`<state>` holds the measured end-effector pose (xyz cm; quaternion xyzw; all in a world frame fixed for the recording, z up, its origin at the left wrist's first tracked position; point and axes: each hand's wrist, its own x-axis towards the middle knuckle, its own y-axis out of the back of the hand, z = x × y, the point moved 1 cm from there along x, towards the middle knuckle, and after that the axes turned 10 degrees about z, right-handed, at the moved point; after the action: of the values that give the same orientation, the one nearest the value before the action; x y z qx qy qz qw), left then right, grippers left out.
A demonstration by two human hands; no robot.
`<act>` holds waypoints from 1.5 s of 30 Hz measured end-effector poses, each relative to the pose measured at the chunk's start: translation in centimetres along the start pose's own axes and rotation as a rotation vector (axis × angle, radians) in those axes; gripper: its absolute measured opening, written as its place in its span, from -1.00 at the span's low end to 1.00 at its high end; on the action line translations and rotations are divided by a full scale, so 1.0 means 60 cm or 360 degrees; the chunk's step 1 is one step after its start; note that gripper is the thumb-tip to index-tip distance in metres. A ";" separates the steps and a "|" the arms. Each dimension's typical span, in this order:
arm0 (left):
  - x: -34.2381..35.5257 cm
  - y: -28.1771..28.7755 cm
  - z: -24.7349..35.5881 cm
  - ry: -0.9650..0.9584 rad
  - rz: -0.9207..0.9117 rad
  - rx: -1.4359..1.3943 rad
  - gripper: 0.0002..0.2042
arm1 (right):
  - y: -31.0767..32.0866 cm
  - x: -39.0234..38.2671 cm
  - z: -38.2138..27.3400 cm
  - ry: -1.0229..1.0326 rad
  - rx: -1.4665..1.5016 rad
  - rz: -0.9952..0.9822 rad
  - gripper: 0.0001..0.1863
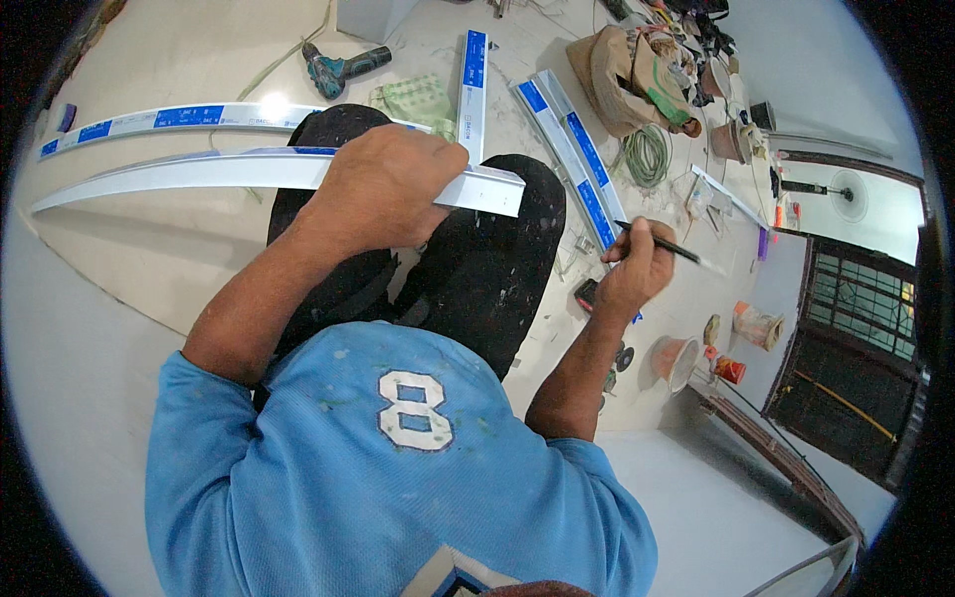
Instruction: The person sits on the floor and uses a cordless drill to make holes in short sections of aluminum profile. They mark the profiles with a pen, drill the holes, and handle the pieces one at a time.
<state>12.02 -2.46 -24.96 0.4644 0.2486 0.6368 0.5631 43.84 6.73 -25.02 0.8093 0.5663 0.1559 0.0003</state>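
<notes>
A long white strip (239,171) stretched over dark-trousered knees (522,249), its right end jutting past the left hand (393,184), fingers curled around it. Farther right, the right hand's (639,274) fingertips pinched a dark pen (680,251). Marking seemed in hand; the next move likely called for bringing pen to strip.

1. Place: indoor room serving as a building-work site, judged by the entries below.
2. Floor (209,65): pale, littered with scraps and tools.
3. Power drill (333,75): teal and black, lying down.
4. White strips (239,171): long, several, blue-labelled.
5. Coil (637,159): greenish, beside brown sack (602,85).
6. Tub (665,358): stained.
7. Grille (860,303): dark, barred.
</notes>
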 end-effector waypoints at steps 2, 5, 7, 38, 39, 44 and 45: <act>-0.002 0.000 -0.001 -0.0016 0.0039 0.0007 -0.53 | 0.034 0.026 0.073 -0.0307 -0.0311 -0.0102 -0.83; 0.000 -0.001 0.003 -0.0007 0.0015 0.0041 -0.54 | 0.093 0.029 0.246 -0.0170 -0.0660 -0.0215 -0.73; 0.002 0.000 0.006 -0.0018 0.0014 0.0039 -0.55 | 0.142 0.013 0.364 -0.0368 -0.0939 -0.0239 -0.70; 0.034 0.019 0.027 0.0294 -0.0258 -0.0007 -0.48 | 0.252 -0.175 0.636 -0.1090 -0.2113 -0.0447 -0.69; 0.040 0.023 0.028 0.0322 -0.0324 -0.0001 -0.46 | 0.252 -0.179 0.634 -0.1101 -0.2101 -0.0439 -0.67; 0.052 0.033 0.034 0.0384 -0.0482 0.0064 -0.46 | 0.246 -0.178 0.639 -0.1187 -0.2070 -0.0466 -0.66; 0.052 0.033 0.037 0.0415 -0.0516 0.0094 -0.46 | 0.245 -0.184 0.645 -0.1138 -0.2083 -0.0431 -0.68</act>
<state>13.20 -0.45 -21.32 0.3483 0.4094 0.5850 0.6073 63.68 -1.86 -62.02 0.5687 0.4180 0.1870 0.6833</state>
